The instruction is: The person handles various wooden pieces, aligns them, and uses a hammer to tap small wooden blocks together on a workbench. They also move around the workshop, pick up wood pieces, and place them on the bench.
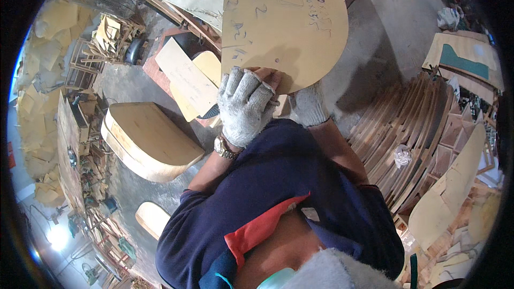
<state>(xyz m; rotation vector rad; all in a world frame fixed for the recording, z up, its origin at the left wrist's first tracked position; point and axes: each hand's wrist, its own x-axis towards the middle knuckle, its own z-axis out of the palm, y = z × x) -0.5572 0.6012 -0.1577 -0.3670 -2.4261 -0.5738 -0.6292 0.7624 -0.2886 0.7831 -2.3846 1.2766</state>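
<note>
Left hand [245, 108], curled at the near edge of the rounded board [289, 32], and right hand [310, 105], partly beneath it, should support it evenly, though neither grip can be told.

The gloved left hand [244, 104] grips a tan board [289, 27] by its near edge. The right hand [310, 106] is partly hidden beneath. Wooden strips [399, 134] lie at right.
</note>
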